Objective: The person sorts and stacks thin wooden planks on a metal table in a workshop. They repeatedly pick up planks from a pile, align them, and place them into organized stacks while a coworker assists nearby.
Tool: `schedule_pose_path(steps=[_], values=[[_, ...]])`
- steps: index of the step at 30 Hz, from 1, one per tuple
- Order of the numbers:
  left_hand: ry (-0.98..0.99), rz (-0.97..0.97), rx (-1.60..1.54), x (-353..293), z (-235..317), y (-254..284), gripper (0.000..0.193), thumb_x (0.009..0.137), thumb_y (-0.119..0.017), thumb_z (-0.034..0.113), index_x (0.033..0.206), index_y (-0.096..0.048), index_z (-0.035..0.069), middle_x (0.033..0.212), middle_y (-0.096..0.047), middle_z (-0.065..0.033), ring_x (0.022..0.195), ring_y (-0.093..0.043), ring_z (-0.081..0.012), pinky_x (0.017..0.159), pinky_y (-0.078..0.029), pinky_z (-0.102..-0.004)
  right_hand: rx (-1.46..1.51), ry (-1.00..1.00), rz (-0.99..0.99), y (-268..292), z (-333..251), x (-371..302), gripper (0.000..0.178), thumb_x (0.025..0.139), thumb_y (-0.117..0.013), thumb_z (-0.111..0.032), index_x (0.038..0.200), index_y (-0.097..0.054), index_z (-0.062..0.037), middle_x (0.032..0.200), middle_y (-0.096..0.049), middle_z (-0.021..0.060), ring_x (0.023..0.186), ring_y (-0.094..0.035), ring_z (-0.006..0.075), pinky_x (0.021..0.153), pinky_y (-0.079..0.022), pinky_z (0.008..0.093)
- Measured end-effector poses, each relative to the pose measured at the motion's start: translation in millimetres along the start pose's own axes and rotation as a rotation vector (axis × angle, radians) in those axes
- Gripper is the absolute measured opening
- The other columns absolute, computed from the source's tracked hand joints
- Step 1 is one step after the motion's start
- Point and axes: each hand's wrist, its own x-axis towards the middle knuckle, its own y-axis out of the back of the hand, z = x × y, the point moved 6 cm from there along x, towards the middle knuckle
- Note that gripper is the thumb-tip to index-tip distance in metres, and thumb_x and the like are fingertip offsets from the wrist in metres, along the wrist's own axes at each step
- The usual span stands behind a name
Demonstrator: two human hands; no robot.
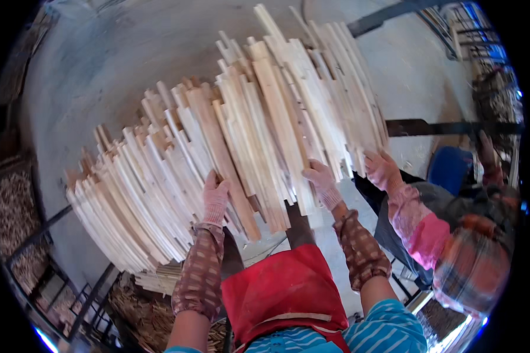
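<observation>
A wide layer of long, pale wooden strips (153, 182) lies side by side in front of me, their ends uneven. My left hand (215, 199), in a pale pink knit glove, is closed at the edge of a broader brownish strip (229, 170), its fingertips partly hidden among the wood. To the right, my right hand (324, 183), gloved alike, has its fingers curled at the near end of another wooden strip (297, 176). Brown patterned sleeve covers are on both my forearms, and a red apron (285, 288) hangs before me.
A co-worker in a plaid head covering (471, 265) is close on my right, a gloved hand (383, 170) on the strips' near ends. Dark metal bars (447, 127) stick out at the right. A blue chair (450, 169) stands behind the co-worker. Stacked wood (12, 206) fills racks at left.
</observation>
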Motion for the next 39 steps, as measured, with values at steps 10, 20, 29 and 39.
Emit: schedule_pose_path(steps=[10,20,29,39], values=[[-0.021,-0.132,-0.369,-26.7,24.5,46.4,0.062,0.089,-0.062,-0.001,0.147,-0.039,-0.009,0.133,-0.061,-0.0122,0.118,-0.059,-0.0191,0.102,-0.047,-0.0304,-0.289,0.318,0.139,-78.4,-71.9,-99.3,0.032,0.084,-0.073,-0.017,0.110,-0.063,0.0002,0.083,-0.058,-0.0005,0.074,-0.051,0.0075,0.064,-0.046,0.0267],[0.078,0.248,0.267,-32.0,17.9,97.5,0.059,0.089,-0.068,0.021,0.140,-0.052,-0.004,0.135,-0.061,-0.0195,0.122,-0.060,-0.0302,0.105,-0.046,-0.0349,-0.981,0.202,-0.044,-270.1,-5.9,-70.1,0.062,0.087,-0.070,-0.045,0.128,-0.057,0.0004,0.129,-0.056,0.0245,0.118,-0.054,0.0437,0.102,-0.045,0.0469],[0.033,0.197,-0.053,-14.7,-29.7,140.5,0.042,0.095,-0.063,0.014,0.133,-0.060,-0.003,0.127,-0.066,-0.0139,0.114,-0.064,-0.0215,0.100,-0.049,-0.0323,-1.175,0.415,0.200,-326.2,-14.2,-56.8,0.106,0.085,-0.064,-0.055,0.155,-0.017,0.0085,0.157,-0.031,0.0273,0.144,-0.035,0.0414,0.119,-0.030,0.0472],[-0.258,0.826,0.901,-56.2,-23.1,391.3,0.043,0.088,-0.065,0.015,0.130,-0.061,0.008,0.140,-0.054,-0.0188,0.132,-0.049,-0.0373,0.113,-0.037,-0.0479,-1.217,0.362,0.259,-333.8,0.2,-46.5,0.110,0.075,-0.076,-0.041,0.157,-0.018,0.0040,0.155,-0.032,0.0296,0.142,-0.036,0.0432,0.119,-0.031,0.0451]])
